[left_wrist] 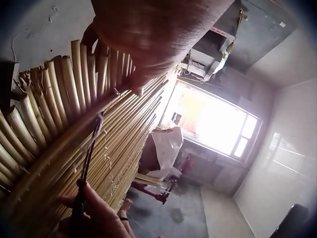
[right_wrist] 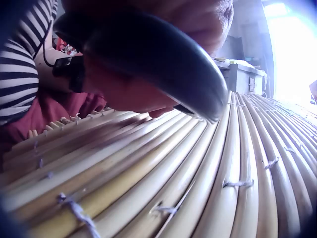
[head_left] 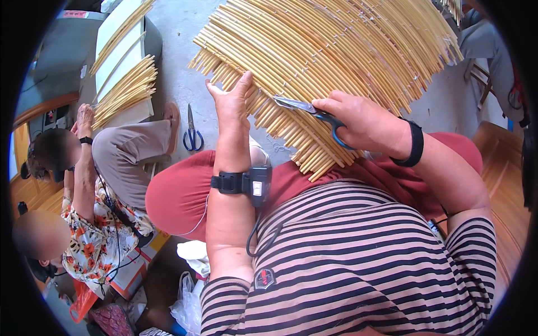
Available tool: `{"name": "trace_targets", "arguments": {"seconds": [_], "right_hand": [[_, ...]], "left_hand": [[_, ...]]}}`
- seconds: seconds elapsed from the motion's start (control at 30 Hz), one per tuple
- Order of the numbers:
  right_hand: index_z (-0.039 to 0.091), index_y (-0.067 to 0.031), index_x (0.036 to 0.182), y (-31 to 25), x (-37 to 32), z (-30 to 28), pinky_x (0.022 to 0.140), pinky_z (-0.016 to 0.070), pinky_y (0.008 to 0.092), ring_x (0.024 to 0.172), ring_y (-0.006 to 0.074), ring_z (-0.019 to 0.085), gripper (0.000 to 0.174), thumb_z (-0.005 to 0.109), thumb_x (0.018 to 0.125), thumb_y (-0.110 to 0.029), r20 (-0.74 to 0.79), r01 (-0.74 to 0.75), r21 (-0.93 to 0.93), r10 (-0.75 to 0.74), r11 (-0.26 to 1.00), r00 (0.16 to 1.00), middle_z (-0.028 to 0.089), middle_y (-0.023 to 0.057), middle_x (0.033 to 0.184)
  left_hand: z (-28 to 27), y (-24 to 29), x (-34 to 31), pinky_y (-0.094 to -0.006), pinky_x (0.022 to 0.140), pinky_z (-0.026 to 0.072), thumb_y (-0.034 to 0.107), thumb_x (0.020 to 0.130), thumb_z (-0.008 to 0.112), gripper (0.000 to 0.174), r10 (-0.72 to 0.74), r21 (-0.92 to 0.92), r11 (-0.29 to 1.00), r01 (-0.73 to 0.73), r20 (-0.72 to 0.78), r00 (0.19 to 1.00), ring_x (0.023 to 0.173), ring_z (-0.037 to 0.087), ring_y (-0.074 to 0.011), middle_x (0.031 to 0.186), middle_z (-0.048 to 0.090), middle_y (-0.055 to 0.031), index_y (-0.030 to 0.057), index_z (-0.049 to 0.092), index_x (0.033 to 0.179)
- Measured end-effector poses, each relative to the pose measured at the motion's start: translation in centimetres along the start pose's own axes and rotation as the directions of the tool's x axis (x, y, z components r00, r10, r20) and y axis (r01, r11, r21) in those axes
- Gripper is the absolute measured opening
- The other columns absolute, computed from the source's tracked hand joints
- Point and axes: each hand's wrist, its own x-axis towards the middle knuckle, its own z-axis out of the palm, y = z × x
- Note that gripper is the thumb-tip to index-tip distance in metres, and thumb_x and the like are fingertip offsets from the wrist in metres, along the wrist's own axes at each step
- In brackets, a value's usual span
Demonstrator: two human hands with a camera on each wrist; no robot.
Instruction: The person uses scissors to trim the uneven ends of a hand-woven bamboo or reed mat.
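Observation:
A wide mat of tan reeds [head_left: 314,50], tied with rows of pale thread, leans over the wearer's lap. At its near left edge my left hand [head_left: 230,103] holds the mat, one digit on top at a thread knot [left_wrist: 117,91]; its other fingers are mostly hidden. My right hand [head_left: 358,120] grips dark-handled scissors [head_left: 297,105], fingers in the loops. Their blades point left toward the left hand, with the tip close to a thread [left_wrist: 99,119] on a long crosswise reed. In the right wrist view, the scissors' handle [right_wrist: 163,54] hangs close over the reeds.
Another pair of scissors [head_left: 191,131] lies on the grey floor, left of the mat. A person in a floral top [head_left: 92,241] sits at the left beside reeds [head_left: 131,84] on a white board [head_left: 120,50]. Grey trousers [head_left: 476,42] show at the far right.

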Motion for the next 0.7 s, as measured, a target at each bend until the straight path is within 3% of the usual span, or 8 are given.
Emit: {"name": "trace_targets", "arguments": {"seconds": [0.03, 0.07, 0.27, 0.37, 0.4, 0.5, 0.6, 0.7], "right_hand": [[0.051, -0.0008, 0.129, -0.2, -0.1, 0.0, 0.083, 0.0497, 0.0421, 0.097, 0.0386, 0.058, 0.057, 0.055, 0.073, 0.007, 0.003, -0.013, -0.008, 0.013, 1.000, 1.000, 0.056, 0.0191, 0.106], [0.052, -0.0007, 0.129, -0.5, -0.1, -0.4, 0.083, 0.0497, 0.0422, 0.097, 0.0386, 0.058, 0.057, 0.055, 0.072, 0.007, 0.006, -0.024, -0.019, 0.024, 1.000, 1.000, 0.056, 0.0191, 0.106], [0.051, 0.0012, 0.128, 0.0, -0.5, -0.1, 0.083, 0.0496, 0.0430, 0.097, 0.0395, 0.058, 0.057, 0.053, 0.072, 0.010, -0.030, 0.023, 0.018, -0.022, 1.000, 0.999, 0.056, 0.0202, 0.106], [0.051, 0.0017, 0.128, -0.2, -1.4, 0.1, 0.083, 0.0497, 0.0429, 0.097, 0.0399, 0.058, 0.057, 0.053, 0.072, 0.011, -0.046, 0.030, 0.021, -0.029, 0.999, 0.999, 0.057, 0.0205, 0.106], [0.051, 0.0018, 0.128, -0.4, -1.6, 0.2, 0.083, 0.0497, 0.0429, 0.097, 0.0400, 0.058, 0.057, 0.053, 0.072, 0.011, -0.050, 0.028, 0.015, -0.027, 0.999, 0.998, 0.057, 0.0205, 0.106], [0.051, 0.0020, 0.128, -0.6, -2.3, 0.6, 0.084, 0.0496, 0.0429, 0.097, 0.0397, 0.058, 0.057, 0.052, 0.071, 0.012, -0.073, 0.038, 0.018, -0.037, 0.999, 0.997, 0.058, 0.0206, 0.106], [0.051, 0.0023, 0.128, -1.0, -2.8, 0.6, 0.085, 0.0499, 0.0413, 0.100, 0.0403, 0.058, 0.057, 0.058, 0.072, 0.008, -0.069, 0.037, -0.010, -0.038, 0.999, 0.997, 0.058, 0.0220, 0.107], [0.050, 0.0007, 0.130, -0.6, -3.3, 0.6, 0.086, 0.0506, 0.0376, 0.099, 0.0325, 0.061, 0.056, 0.066, 0.076, 0.001, -0.090, 0.140, 0.016, -0.138, 0.990, 0.986, 0.059, 0.0176, 0.106]], "left_hand": [[0.1, -0.1, -0.3, -0.0428, 0.093, 0.0532, 0.001, 0.080, 0.077, 0.086, 0.012, -0.061, 0.998, -0.008, 0.061, 0.998, 0.113, 0.061, -0.0298, 0.125, 0.057, -0.0200, 0.0033, 0.020, 0.145], [0.6, -0.1, -0.2, -0.0410, 0.087, 0.0577, -0.004, 0.081, 0.072, 0.066, 0.029, -0.084, 0.996, -0.027, 0.026, 0.999, 0.104, 0.066, -0.0299, 0.122, 0.060, -0.0191, 0.0030, 0.035, 0.135], [0.1, 0.0, -0.7, -0.0418, 0.086, 0.0592, -0.006, 0.085, 0.065, 0.050, -0.053, -0.209, 0.976, 0.062, 0.049, 0.997, 0.101, 0.067, -0.0307, 0.117, 0.062, -0.0179, -0.0005, 0.043, 0.130], [0.1, -0.5, -1.7, -0.0376, 0.087, 0.0578, -0.009, 0.085, 0.061, 0.042, -0.015, -0.221, 0.975, 0.022, 0.034, 0.999, 0.102, 0.067, -0.0275, 0.114, 0.062, -0.0173, -0.0004, 0.044, 0.122], [0.0, -0.8, -2.0, -0.0385, 0.088, 0.0572, -0.002, 0.089, 0.061, 0.039, 0.012, -0.214, 0.977, -0.003, 0.041, 0.999, 0.102, 0.067, -0.0269, 0.117, 0.063, -0.0165, 0.0003, 0.045, 0.125], [-0.8, -0.4, -2.2, -0.0407, 0.089, 0.0566, 0.010, 0.093, 0.064, 0.039, -0.101, -0.316, 0.941, 0.125, 0.092, 0.991, 0.102, 0.067, -0.0271, 0.118, 0.064, -0.0159, -0.0010, 0.048, 0.127], [-0.7, 0.0, -2.6, -0.0424, 0.089, 0.0566, 0.022, 0.095, 0.063, 0.042, -0.166, -0.263, 0.947, 0.186, 0.097, 0.981, 0.101, 0.067, -0.0278, 0.117, 0.065, -0.0161, -0.0028, 0.052, 0.127], [-0.5, -0.3, -3.7, -0.0428, 0.087, 0.0571, 0.022, 0.097, 0.060, 0.038, -0.129, -0.339, 0.928, 0.155, 0.098, 0.987, 0.100, 0.068, -0.0285, 0.115, 0.066, -0.0172, -0.0042, 0.055, 0.123]]}}
